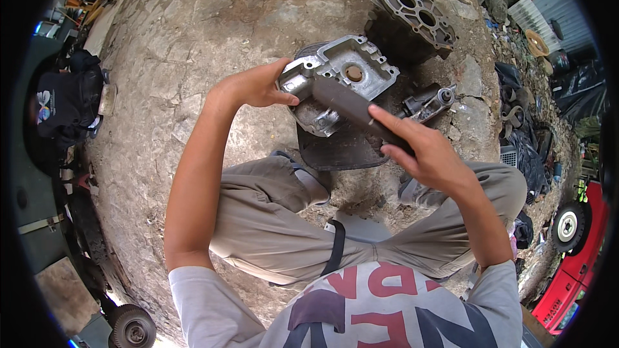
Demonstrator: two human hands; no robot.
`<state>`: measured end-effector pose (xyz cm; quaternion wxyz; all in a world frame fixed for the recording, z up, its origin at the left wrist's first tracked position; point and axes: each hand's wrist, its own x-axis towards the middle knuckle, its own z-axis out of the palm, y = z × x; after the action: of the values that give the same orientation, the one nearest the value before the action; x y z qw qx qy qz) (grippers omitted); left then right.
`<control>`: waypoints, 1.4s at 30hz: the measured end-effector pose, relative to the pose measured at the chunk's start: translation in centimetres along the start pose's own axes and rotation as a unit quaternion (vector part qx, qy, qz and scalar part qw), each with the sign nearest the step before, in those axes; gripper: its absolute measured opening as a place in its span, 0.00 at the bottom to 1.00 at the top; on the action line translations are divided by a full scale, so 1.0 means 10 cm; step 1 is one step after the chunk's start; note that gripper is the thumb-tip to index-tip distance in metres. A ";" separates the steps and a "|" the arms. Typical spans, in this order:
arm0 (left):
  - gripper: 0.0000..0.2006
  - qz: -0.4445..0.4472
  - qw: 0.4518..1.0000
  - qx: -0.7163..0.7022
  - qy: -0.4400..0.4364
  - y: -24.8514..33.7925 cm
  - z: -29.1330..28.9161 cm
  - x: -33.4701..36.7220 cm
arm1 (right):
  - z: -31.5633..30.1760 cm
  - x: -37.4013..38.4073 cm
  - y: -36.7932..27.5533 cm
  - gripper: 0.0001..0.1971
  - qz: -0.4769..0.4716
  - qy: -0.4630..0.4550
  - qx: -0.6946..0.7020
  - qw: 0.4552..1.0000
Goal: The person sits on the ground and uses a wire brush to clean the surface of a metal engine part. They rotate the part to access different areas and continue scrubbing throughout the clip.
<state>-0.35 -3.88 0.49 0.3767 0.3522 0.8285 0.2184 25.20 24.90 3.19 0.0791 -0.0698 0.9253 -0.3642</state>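
In front of me a silvery cast-metal gearbox cover (380, 77) sits tilted, its hollow side with a round boss facing up. My left hand (261, 85) grips its left edge, thumb on the near side and fingers beyond the rim. My right hand (425, 148) is closed around the handle of a long dark brown tool (348, 100), which looks like a brush. The tool's broad end lies over the cover's near left part. Whatever is on its underside is hidden. Beneath the cover is a dark, rounded, mat-like piece (342, 153).
A rusty gearbox housing (416, 16) stands beyond the cover to the right. Nearer lies a smaller metal part (431, 103) with a shaft end. Clutter and dark plastic (529, 148) line the right side. At far left, dark clothing (71, 100) lies near a green vehicle (32, 187).
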 end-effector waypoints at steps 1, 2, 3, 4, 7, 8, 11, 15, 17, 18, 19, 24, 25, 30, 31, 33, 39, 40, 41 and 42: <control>0.45 -0.016 1.000 -0.001 -0.001 0.08 -0.01 -0.01 | -0.05 0.02 0.11 0.36 0.019 0.028 -0.001 0.999; 0.44 -0.029 1.000 -0.004 -0.002 0.12 -0.01 0.00 | -0.10 0.02 0.23 0.35 0.037 0.055 0.014 0.998; 0.44 -0.024 1.000 -0.002 0.002 0.11 -0.01 0.00 | -0.21 0.04 0.31 0.34 0.088 0.053 -0.008 0.995; 0.43 -0.020 1.000 -0.001 0.005 0.08 0.00 -0.01 | -0.28 0.06 0.42 0.34 0.122 0.070 -0.037 0.989; 0.43 -0.034 0.999 -0.004 0.002 0.15 -0.01 -0.03 | -0.29 0.04 0.54 0.33 0.160 0.091 -0.052 0.982; 0.42 -0.048 0.999 -0.005 0.000 0.16 -0.02 -0.05 | -0.29 0.07 0.52 0.33 0.157 0.091 -0.043 0.982; 0.42 -0.034 0.999 0.012 0.016 0.11 0.01 -0.05 | -0.17 0.02 0.23 0.34 0.084 0.052 0.016 0.995; 0.42 -0.022 1.000 0.016 0.014 0.10 0.02 -0.02 | -0.12 -0.03 -0.09 0.37 -0.015 -0.054 0.076 0.996; 0.42 -0.003 1.000 0.020 0.015 0.06 0.02 -0.02 | -0.12 -0.02 -0.06 0.37 0.018 -0.038 0.039 0.998; 0.41 -0.013 1.000 0.016 0.013 0.06 0.02 -0.01 | -0.13 -0.02 -0.03 0.36 0.035 -0.030 0.020 0.999; 0.41 -0.022 1.000 0.012 0.011 0.07 0.01 -0.01 | -0.12 -0.01 0.04 0.36 0.043 0.001 0.010 0.999; 0.42 -0.046 0.998 0.031 0.015 0.13 0.00 -0.01 | -0.24 0.02 0.46 0.34 0.127 0.090 -0.072 0.985; 0.42 -0.047 0.998 0.039 0.018 0.14 0.00 0.00 | -0.25 0.02 0.50 0.34 0.142 0.100 -0.073 0.982; 0.40 -0.055 0.997 0.047 0.028 0.16 0.01 -0.03 | -0.23 0.02 0.11 0.36 0.111 0.009 0.044 0.993; 0.38 -0.051 0.997 0.048 0.035 0.16 0.02 -0.03 | -0.19 0.01 0.05 0.36 0.078 -0.011 0.056 0.995; 0.36 -0.041 0.997 0.045 0.043 0.13 0.04 -0.03 | -0.13 -0.01 -0.03 0.37 0.012 -0.051 0.081 0.995; 0.36 -0.029 0.998 0.035 0.046 0.12 0.03 -0.03 | -0.08 -0.01 0.17 0.36 0.009 0.037 -0.013 0.999; 0.36 -0.023 0.998 0.031 0.047 0.08 0.05 -0.02 | -0.10 -0.02 0.26 0.36 0.031 0.057 -0.031 0.997; 0.36 -0.016 0.998 0.028 0.051 0.06 0.04 -0.01 | -0.13 -0.01 0.34 0.35 0.052 0.077 -0.050 0.994; 0.36 -0.014 0.998 0.031 0.048 0.04 0.04 0.01 | -0.16 0.00 0.40 0.35 0.082 0.090 -0.063 0.991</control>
<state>0.09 -3.54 0.46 0.3281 0.3408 0.8572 0.2037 24.63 28.89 1.65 0.0205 0.0341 0.9522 -0.3027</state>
